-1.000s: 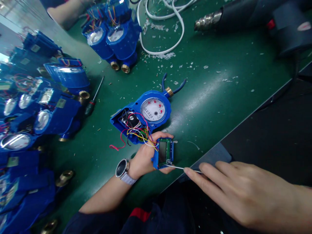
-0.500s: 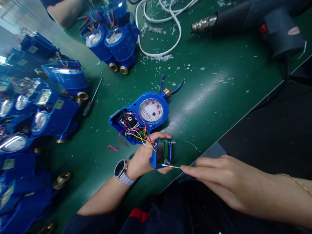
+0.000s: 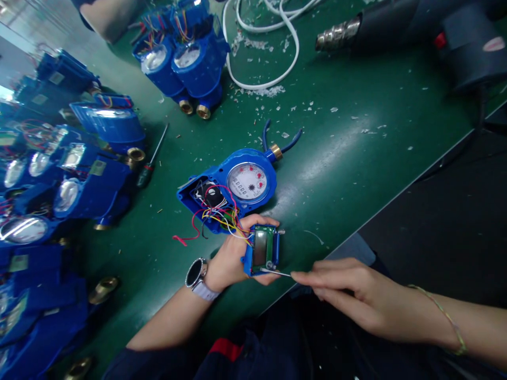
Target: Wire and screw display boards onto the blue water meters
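My left hand (image 3: 232, 258) is closed around a small blue display module (image 3: 260, 249) with a dark screen, a green circuit board and a spring at its upper right. Colored wires (image 3: 224, 214) run from the module into the open box of a blue water meter (image 3: 247, 182) lying just beyond it. Between the fingertips of my right hand (image 3: 352, 290) is a thin white cotton swab (image 3: 277, 272). Its tip rests at the module's lower edge, below the screen; whether it touches the board is too small to tell.
Several blue water meters (image 3: 89, 184) crowd the left side, and two more (image 3: 194, 63) stand at the back. A screwdriver (image 3: 152, 158) lies between. At upper right is a heat gun (image 3: 380, 31), near a white cable (image 3: 297, 47). Another person's arm (image 3: 106, 18) shows at top left.
The swab's tip has shifted slightly left and down along the module's lower edge, with my right hand moving the same way. The module is tilted a little differently; the view has shifted slightly.
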Tool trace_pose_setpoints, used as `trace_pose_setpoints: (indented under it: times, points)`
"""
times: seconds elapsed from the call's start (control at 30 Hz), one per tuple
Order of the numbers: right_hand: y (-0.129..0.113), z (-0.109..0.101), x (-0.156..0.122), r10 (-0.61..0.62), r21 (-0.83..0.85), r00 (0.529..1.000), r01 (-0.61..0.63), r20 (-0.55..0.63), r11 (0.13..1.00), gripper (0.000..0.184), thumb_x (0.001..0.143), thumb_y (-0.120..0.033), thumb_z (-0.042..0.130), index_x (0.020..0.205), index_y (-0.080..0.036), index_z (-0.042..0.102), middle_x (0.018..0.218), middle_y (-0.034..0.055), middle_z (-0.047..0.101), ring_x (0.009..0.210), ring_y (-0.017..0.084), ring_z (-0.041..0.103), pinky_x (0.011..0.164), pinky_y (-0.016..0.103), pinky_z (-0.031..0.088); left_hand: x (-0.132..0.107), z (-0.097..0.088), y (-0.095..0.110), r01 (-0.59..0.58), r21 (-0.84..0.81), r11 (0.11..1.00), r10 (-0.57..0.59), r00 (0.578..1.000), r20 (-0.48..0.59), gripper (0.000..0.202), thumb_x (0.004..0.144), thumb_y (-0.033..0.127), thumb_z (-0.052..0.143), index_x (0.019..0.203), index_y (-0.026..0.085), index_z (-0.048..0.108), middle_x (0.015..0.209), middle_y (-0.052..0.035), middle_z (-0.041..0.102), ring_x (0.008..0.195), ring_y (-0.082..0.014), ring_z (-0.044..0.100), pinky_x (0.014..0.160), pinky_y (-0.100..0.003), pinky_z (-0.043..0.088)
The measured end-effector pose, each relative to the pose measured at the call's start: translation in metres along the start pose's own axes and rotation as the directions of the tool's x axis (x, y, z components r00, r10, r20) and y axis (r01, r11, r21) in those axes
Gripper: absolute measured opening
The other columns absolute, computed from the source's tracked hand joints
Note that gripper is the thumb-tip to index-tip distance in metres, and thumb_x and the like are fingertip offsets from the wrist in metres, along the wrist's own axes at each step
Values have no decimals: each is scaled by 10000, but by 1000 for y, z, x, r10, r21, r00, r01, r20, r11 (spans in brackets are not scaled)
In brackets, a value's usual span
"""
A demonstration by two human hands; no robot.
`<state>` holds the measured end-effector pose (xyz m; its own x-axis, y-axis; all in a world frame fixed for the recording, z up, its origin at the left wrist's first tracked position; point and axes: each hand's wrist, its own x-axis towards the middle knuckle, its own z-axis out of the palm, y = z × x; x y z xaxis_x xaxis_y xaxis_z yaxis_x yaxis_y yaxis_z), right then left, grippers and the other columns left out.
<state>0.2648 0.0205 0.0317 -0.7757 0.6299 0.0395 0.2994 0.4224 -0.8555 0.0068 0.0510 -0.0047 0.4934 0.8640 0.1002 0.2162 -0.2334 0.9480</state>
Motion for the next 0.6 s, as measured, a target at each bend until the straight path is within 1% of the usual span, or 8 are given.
trace_pose_setpoints:
  times: [0.1, 0.17, 0.23, 0.3, 0.37, 0.4, 0.5, 0.6]
  points:
    - [4, -2, -2, -202, -391, 979, 186, -2, 901, 418, 993, -94, 296, 1290, -105, 591, 867, 79, 678, 631, 142, 612, 535, 247, 470, -2, 1, -2, -4, -21, 1000, 4, 1000, -11, 853, 564, 353, 905, 1270, 273, 431, 1230, -96, 615, 1093, -264, 627, 989, -411, 477]
    - [5, -2, -3, -256, -496, 967, 230, 17, 837, 435, 993, -97, 280, 1308, -103, 581, 877, 89, 684, 607, 152, 600, 520, 262, 461, -3, 1, -2, 9, -34, 999, -10, 1000, -11, 858, 562, 361, 908, 1266, 262, 428, 1236, -104, 614, 1102, -267, 627, 994, -412, 477]
    - [5, 0, -2, -176, -340, 984, 163, -6, 926, 422, 995, -103, 302, 1304, -112, 589, 884, 86, 684, 646, 142, 618, 554, 243, 479, -3, 1, -2, 20, -43, 999, -20, 1000, -7, 846, 571, 366, 903, 1260, 253, 426, 1239, -114, 616, 1103, -270, 629, 993, -418, 479]
    - [2, 1, 0, 22, -2, 1000, -22, 22, 1000, 381, 998, -121, 355, 1281, -127, 609, 839, 59, 682, 686, 121, 639, 603, 207, 502, -3, -1, -2, 20, -42, 999, -20, 1000, 5, 842, 575, 364, 901, 1258, 254, 421, 1239, -119, 616, 1105, -272, 630, 988, -421, 480]
    - [-1, 3, 2, 191, 256, 977, -209, 93, 944, 344, 999, -147, 394, 1262, -138, 616, 776, 26, 676, 691, 107, 650, 627, 183, 513, -3, -2, -2, 10, -48, 999, -10, 1000, 13, 854, 573, 363, 905, 1263, 259, 412, 1245, -120, 613, 1114, -273, 627, 986, -422, 477]
    - [-2, 4, 2, 220, 281, 969, -242, 109, 929, 338, 994, -146, 400, 1255, -144, 616, 783, 21, 681, 696, 107, 655, 634, 186, 516, -3, -2, -2, 6, -51, 999, -5, 1000, 15, 859, 571, 360, 907, 1264, 260, 409, 1248, -121, 611, 1120, -275, 624, 989, -424, 475]
    - [-2, 4, 4, 80, -52, 993, -75, 87, 996, 468, 906, -63, 414, 1341, -176, 544, 884, 40, 687, 680, 134, 653, 575, 227, 488, -2, -1, -3, -5, -44, 999, 5, 1000, 13, 854, 575, 350, 904, 1262, 252, 406, 1244, -127, 610, 1130, -282, 619, 992, -429, 472]
    - [-3, 0, 11, -84, -475, 981, 158, 173, 866, 778, 763, -2, 456, 1504, -212, 343, 766, -3, 638, 539, 146, 584, 440, 261, 353, -2, -1, -4, -24, -35, 999, 25, 1000, 18, 854, 592, 406, 892, 1274, 253, 400, 1245, -132, 608, 1142, -289, 615, 993, -442, 469]
